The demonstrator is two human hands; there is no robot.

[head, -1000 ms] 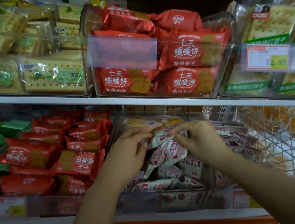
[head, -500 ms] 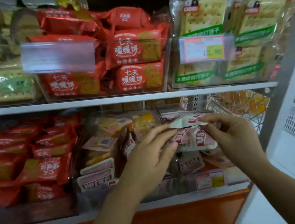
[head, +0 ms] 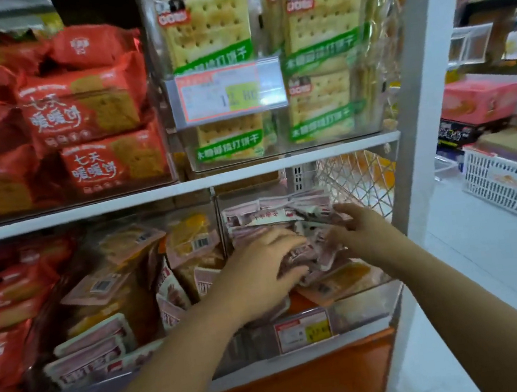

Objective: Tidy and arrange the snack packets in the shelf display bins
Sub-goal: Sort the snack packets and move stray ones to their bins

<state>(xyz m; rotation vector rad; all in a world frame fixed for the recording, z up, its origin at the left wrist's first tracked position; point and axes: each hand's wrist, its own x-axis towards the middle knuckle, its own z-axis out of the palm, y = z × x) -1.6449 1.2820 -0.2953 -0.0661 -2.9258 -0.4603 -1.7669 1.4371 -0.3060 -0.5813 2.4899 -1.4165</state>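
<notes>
Where white shelf [head: 248,177] meets aisle, left hand [head: 260,270] and right hand [head: 362,232] grips spread on pink packets [head: 285,215].

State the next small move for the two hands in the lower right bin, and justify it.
Probably press the loose pink-and-white packets down and square them: both the left hand and right hand rest on a jumbled heap lying at mixed angles.

Two bare forearms reach in from the lower edge, with no sleeves, watch, bracelet or gloves visible on either. The left hand [head: 260,273] and right hand [head: 364,231] carry no rings; fingernails look short and unpainted, though motion blur softens detail.
</notes>
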